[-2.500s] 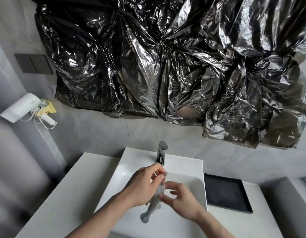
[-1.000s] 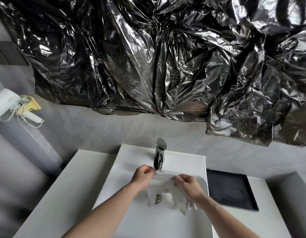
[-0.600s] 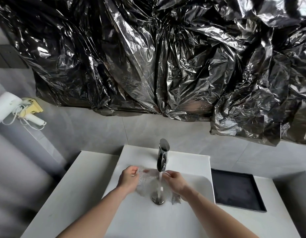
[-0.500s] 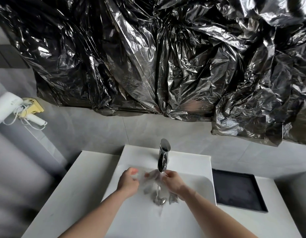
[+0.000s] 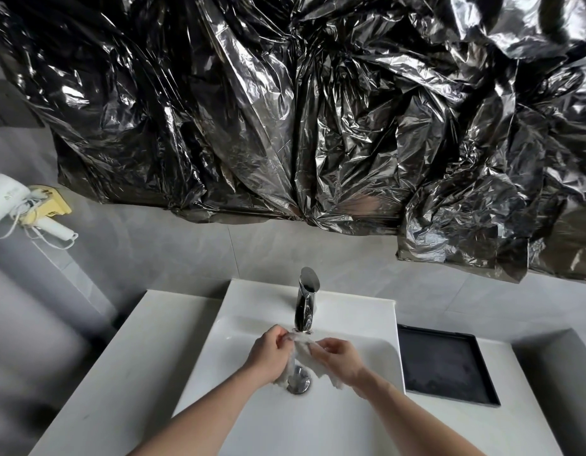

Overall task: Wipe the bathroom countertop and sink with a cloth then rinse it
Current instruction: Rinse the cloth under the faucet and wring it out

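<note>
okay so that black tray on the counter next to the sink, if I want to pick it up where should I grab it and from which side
Take the black tray by its raised rim, with a grip on the near edge or the right edge, coming from above. It lies flat on the countertop, so only the low rim offers a hold. Its left edge sits close against the sink, leaving fingers little room there, I'd judge.

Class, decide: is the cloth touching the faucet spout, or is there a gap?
Cannot tell. In the head view the cloth, gripped by left hand and right hand, meets the faucet outlet without plainly showing contact or gap.
</note>
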`<state>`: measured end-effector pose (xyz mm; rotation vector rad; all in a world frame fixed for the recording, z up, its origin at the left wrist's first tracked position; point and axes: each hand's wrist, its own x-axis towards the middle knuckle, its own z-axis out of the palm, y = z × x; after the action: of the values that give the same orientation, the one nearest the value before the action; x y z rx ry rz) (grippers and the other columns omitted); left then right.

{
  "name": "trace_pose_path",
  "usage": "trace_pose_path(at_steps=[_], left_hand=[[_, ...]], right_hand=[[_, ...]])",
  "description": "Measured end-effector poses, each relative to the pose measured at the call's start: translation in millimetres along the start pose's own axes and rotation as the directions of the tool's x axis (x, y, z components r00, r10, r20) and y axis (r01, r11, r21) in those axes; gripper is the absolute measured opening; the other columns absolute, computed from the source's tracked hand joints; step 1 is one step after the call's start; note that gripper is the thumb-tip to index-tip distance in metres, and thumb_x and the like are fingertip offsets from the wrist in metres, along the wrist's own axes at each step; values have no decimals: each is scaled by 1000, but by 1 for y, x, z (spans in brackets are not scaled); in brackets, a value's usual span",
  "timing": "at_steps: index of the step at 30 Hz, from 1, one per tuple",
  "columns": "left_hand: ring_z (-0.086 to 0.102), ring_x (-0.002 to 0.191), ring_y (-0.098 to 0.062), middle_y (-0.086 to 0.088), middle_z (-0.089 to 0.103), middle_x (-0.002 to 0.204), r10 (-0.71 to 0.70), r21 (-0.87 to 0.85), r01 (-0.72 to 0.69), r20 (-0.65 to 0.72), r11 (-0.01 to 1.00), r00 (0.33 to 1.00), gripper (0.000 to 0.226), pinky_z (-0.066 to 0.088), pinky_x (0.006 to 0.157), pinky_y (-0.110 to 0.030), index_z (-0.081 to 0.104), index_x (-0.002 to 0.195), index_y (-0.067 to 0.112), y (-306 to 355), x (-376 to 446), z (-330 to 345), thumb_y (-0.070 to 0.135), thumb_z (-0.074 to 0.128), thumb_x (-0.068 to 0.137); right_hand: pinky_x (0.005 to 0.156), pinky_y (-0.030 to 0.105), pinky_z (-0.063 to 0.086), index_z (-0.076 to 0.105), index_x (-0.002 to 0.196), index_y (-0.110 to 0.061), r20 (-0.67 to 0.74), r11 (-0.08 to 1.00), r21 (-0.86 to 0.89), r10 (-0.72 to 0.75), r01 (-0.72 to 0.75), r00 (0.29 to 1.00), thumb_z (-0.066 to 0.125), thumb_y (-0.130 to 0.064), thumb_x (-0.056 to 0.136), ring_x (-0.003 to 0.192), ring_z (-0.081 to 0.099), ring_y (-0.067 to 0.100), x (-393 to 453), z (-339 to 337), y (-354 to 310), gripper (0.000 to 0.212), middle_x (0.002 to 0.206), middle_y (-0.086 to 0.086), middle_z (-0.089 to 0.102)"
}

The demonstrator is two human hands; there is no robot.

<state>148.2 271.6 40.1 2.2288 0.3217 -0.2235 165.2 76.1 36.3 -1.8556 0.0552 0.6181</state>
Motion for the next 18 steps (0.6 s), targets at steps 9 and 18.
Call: trace_pose_path(at_steps=[9,18], left_hand=[[64,93,-25,5,68,97,-93,154,80,76,985,993,18,52,85,-38,53,100,32,-11,-4,-7,45,42,95],[62,100,-15,10,65,109,-165,170,131,203,977,965,31,51,84,-30,59,107,32,-3,-7,-2,34,60,76]], right_hand=[[59,20,44,65,78,-21,-71,997,72,-31,36,997,58,-28,103,63,52,7,3,14,-20,27,67,-9,59],[37,20,37,62,77,-9,37,987,156,-52,46,998,59,-20,101,46,45,20,-7,27,-43,27,65,12,58]])
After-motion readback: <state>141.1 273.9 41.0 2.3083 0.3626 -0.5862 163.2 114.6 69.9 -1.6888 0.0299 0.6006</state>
